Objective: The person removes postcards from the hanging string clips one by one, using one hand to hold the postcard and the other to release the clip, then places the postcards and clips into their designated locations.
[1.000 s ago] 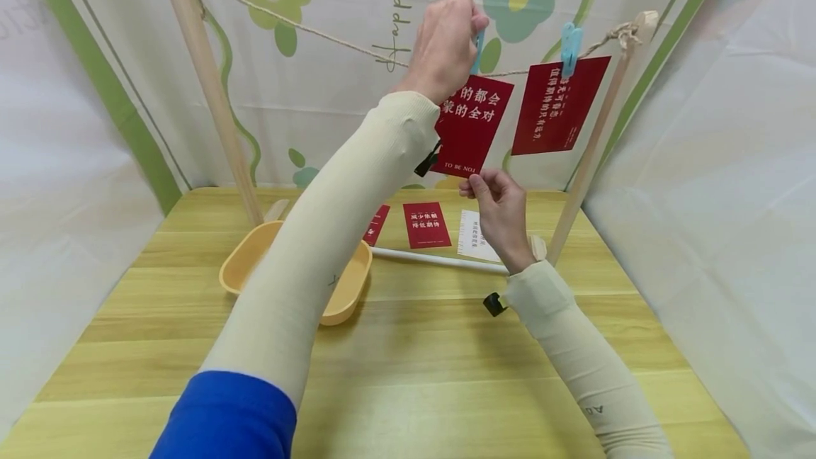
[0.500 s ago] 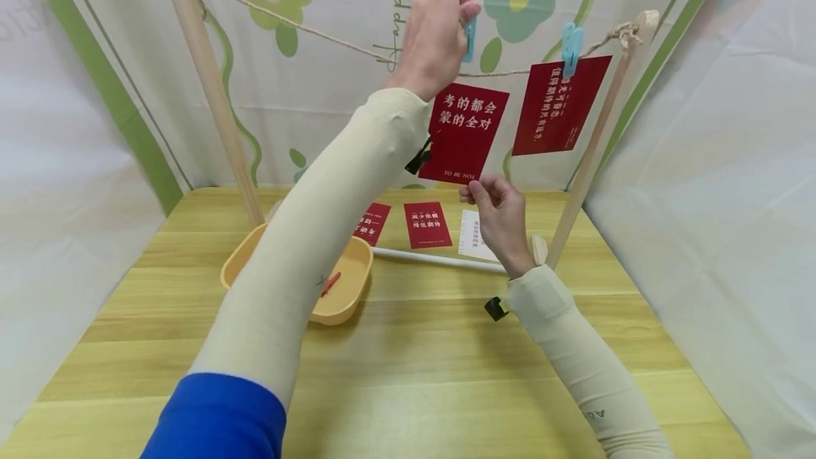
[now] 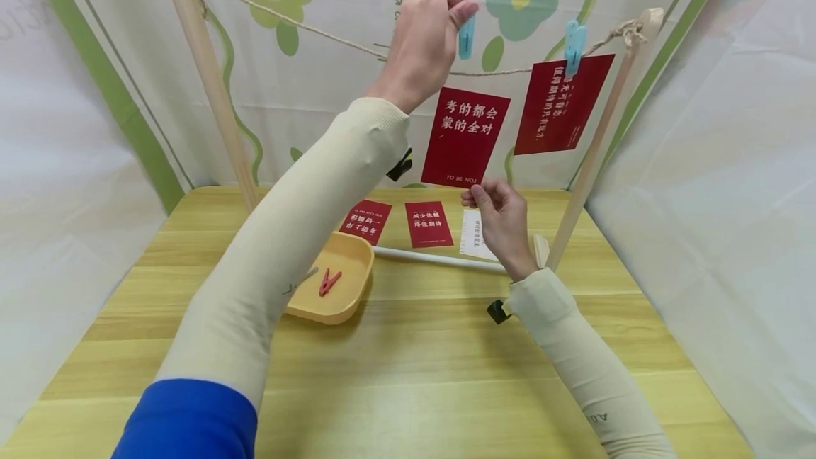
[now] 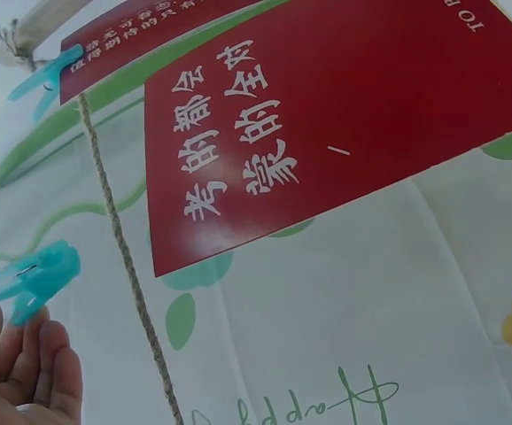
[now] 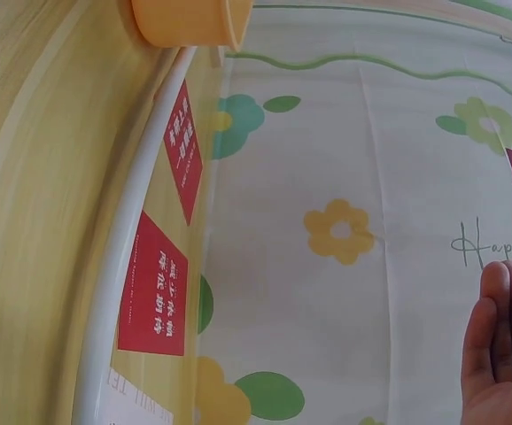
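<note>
Above the rope (image 3: 287,18), my left hand (image 3: 421,41) pinches a light-blue clothespin (image 3: 467,37). In the left wrist view that clothespin (image 4: 48,270) stands apart from both the rope (image 4: 119,230) and the card. A red card (image 3: 464,147) with white writing hangs tilted just under the rope, its upper edge free. My right hand (image 3: 505,222) pinches its lower edge between thumb and fingers. To the right, a second light-blue clothespin (image 3: 574,48) clips another red card (image 3: 561,115) to the rope. The right wrist view shows only part of my right hand (image 5: 504,345).
Wooden posts (image 3: 210,69) hold the rope at either end. Behind the white rod (image 3: 440,258) lie two red cards (image 3: 430,224) and a white card (image 3: 477,236). A yellow tray (image 3: 363,271) at left, partly hidden by my left arm, contains a red clothespin (image 3: 328,282).
My left hand has drawn back up and left with the clothespin, away from the card's upper edge. The card has sunk slightly in my right hand. More of the tray shows.
</note>
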Tool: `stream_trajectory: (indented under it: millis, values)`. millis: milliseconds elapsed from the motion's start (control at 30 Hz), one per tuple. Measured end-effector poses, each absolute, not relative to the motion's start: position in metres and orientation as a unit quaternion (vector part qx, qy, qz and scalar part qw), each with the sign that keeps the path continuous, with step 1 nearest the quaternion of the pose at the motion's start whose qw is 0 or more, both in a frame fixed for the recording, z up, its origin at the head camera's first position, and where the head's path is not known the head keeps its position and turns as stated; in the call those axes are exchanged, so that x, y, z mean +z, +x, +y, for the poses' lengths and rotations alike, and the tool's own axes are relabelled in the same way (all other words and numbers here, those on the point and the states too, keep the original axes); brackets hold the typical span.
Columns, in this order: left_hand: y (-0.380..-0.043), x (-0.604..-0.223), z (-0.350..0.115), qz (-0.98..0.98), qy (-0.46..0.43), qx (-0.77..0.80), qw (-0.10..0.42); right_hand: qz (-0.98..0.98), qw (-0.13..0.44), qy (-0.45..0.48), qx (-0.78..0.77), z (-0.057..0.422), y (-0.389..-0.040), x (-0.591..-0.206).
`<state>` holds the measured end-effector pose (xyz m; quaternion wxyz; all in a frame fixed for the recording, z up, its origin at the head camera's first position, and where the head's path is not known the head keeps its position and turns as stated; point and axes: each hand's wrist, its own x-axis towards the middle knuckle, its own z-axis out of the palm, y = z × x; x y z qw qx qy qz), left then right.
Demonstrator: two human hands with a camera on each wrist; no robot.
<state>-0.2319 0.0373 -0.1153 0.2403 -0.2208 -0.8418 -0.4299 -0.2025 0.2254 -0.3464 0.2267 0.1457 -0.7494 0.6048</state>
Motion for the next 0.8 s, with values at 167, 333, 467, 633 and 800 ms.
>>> stream_trajectory:
  millis: [167, 333, 467, 633, 800]
  values:
    - [-0.228, -0.116, 0.036, -0.837, -0.225, -0.432, 0.25, -0.749, 0.227, 0.145, 0.606, 0.225, -0.202, -0.346]
    - [-0.224, -0.12, 0.033, -0.836, -0.232, -0.42, 0.267, -0.75, 0.222, 0.145, 0.607, 0.223, -0.202, -0.346]
    - [-0.222, -0.121, 0.032, -0.834, -0.23, -0.424, 0.267, -0.749, 0.22, 0.143, 0.608, 0.223, -0.201, -0.346]
    - [-0.218, -0.122, 0.03, -0.838, -0.224, -0.421, 0.265, -0.751, 0.222, 0.144, 0.604, 0.223, -0.202, -0.347]
    - [-0.214, -0.125, 0.028, -0.841, -0.221, -0.418, 0.265, -0.754, 0.222, 0.142, 0.602, 0.224, -0.201, -0.348]
